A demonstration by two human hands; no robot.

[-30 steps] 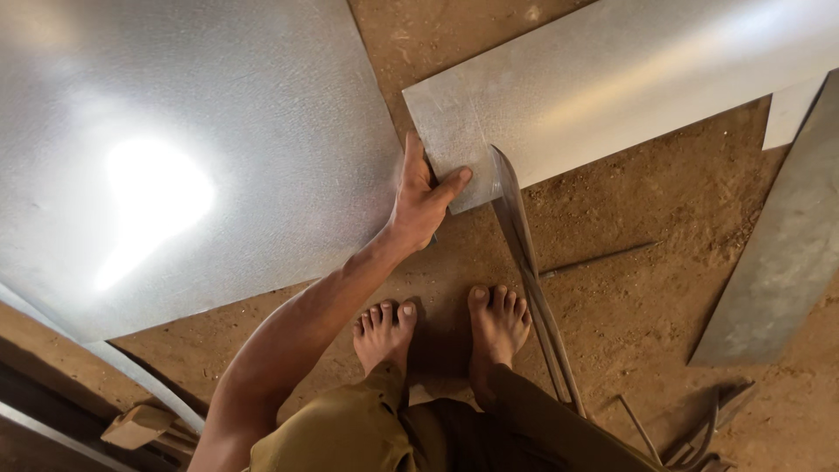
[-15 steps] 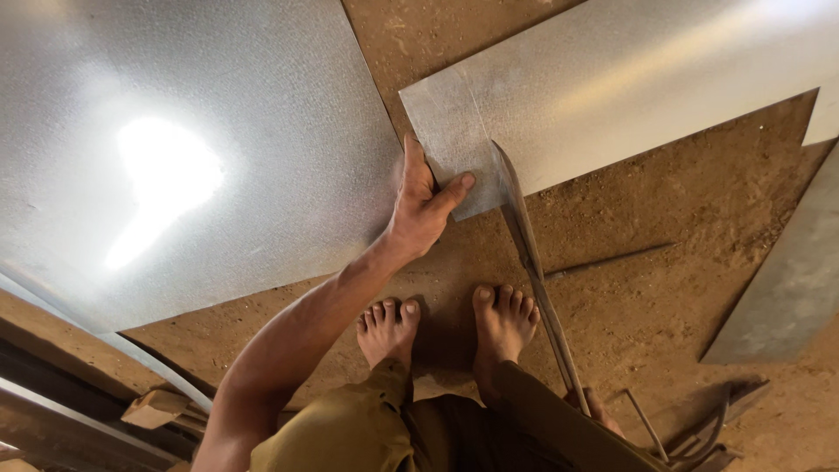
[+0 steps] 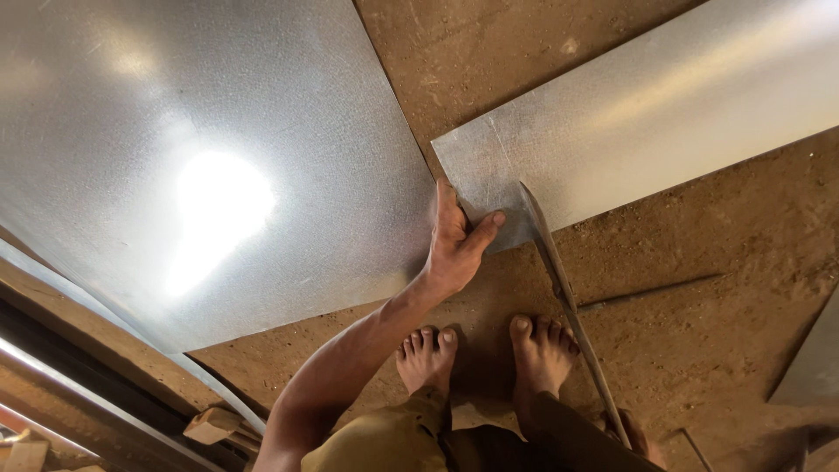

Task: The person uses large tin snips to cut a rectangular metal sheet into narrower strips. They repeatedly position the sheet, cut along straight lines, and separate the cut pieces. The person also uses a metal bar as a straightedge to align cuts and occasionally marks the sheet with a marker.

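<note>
While it's lying flat on the dirt floor, that long metal strip runs from mid-frame off to the upper right, and its near corner is where everything's going on. The left hand is clamped on that corner, thumb on top, fingers along the left edge. The right hand is barely peeking in at the bottom right, so can't tell how its grip sits, but it looks like it's on the handles of the big shears, whose blade lies over the strip's lower edge.

The big metal sheet fills the left half of the frame, with a glare spot on it, just beside the strip. Bare feet stand right below the cut.

My guess: thin stock like this is light but floppy over that length, and cut edges are razor sharp, so hold it flat near a corner, not along the raw edge.
</note>
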